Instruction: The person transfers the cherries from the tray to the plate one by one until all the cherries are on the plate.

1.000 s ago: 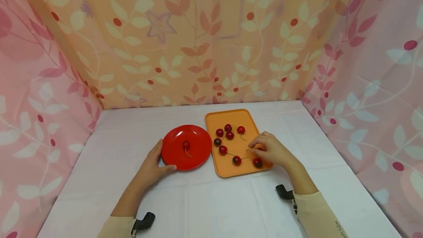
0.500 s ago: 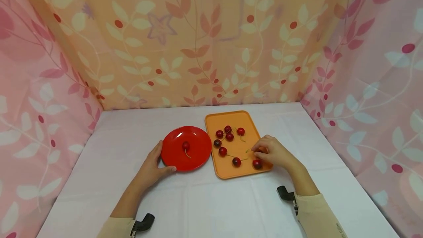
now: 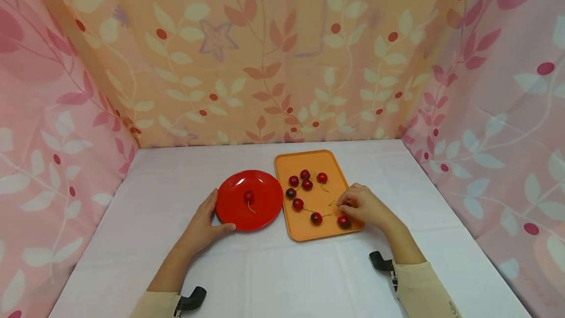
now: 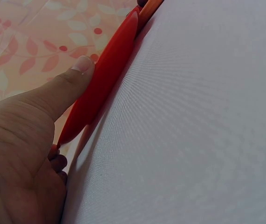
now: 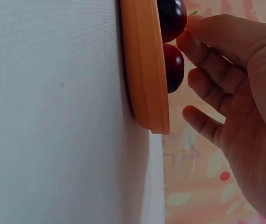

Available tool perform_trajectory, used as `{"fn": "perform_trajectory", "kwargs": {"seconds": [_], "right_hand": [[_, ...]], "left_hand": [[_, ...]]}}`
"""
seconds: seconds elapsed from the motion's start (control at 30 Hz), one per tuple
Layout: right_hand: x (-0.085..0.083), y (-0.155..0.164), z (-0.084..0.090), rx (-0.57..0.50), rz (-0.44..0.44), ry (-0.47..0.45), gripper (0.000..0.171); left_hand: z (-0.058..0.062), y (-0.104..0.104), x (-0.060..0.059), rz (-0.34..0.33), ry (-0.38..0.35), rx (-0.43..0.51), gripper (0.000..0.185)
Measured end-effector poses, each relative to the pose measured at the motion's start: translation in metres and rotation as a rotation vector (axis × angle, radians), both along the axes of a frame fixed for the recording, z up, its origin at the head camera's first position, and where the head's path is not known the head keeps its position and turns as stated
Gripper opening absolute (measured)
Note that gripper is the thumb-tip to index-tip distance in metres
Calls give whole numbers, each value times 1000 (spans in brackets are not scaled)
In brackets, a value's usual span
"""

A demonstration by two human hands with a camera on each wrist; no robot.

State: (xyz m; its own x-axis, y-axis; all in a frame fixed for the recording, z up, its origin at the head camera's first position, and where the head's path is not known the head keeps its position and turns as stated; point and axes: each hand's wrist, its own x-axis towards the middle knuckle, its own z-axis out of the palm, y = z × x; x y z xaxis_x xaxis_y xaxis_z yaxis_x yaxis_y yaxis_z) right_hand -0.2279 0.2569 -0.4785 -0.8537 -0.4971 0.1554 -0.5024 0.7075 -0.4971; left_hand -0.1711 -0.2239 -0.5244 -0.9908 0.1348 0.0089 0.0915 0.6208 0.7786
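Note:
My left hand (image 3: 204,225) holds the near left rim of a glossy red plate (image 3: 229,215), its thumb (image 4: 79,74) pressing the edge in the left wrist view. One cherry (image 3: 249,195) with a curved stem lies on the plate. Over the right side of an orange tray (image 3: 304,233), my right hand (image 3: 364,205) has its thumb and index fingertips together, pinching a cherry's thin greenish stem (image 3: 332,203). That cherry is mostly hidden behind the fingers in the head view. A dark red cherry (image 3: 344,222) lies just below this hand; the right wrist view shows two cherries (image 5: 173,67) by the fingertips.
Several more cherries (image 3: 307,185) lie on the tray, mostly in its left half, some with stems. The tray stands against the plate's right side on a white cloth (image 3: 282,278). Floral curtains (image 3: 282,63) enclose the back and both sides.
My right thumb and fingertips have drawn closer together around the cherry stem, the hand shifting slightly right. The left hand and the plate stay in place.

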Motion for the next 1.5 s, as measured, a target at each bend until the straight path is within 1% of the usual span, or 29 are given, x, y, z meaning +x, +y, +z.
{"fn": "perform_trajectory", "kwargs": {"seconds": [0.13,0.27,0.37,0.5,0.67,0.9,1.1,1.33,1.5], "right_hand": [[0,-1,-2,-23,7,-6,10],[0,-2,-4,-37,26,10,9],[0,-3,-5,-39,39,22,8],[0,-5,-5,-35,41,32,9],[0,-8,-5,-28,35,21,9],[-1,-9,-5,-17,53,32,10],[-2,-10,-5,-26,57,17,8],[-2,-10,-3,-1,48,44,12],[1,-9,2,-25,29,58,14]], "left_hand": [[0,0,0,4,2,-8,122],[-2,-1,0,-3,9,-11,122],[-2,-1,0,-11,13,-10,122],[-2,-1,0,-4,15,-14,121],[-1,-1,-1,-3,10,-15,122],[0,-1,-2,-16,14,-7,121],[1,-2,-2,-14,5,-2,121],[1,-2,-2,-9,3,-4,121],[-1,0,-1,-11,2,2,122]]}}
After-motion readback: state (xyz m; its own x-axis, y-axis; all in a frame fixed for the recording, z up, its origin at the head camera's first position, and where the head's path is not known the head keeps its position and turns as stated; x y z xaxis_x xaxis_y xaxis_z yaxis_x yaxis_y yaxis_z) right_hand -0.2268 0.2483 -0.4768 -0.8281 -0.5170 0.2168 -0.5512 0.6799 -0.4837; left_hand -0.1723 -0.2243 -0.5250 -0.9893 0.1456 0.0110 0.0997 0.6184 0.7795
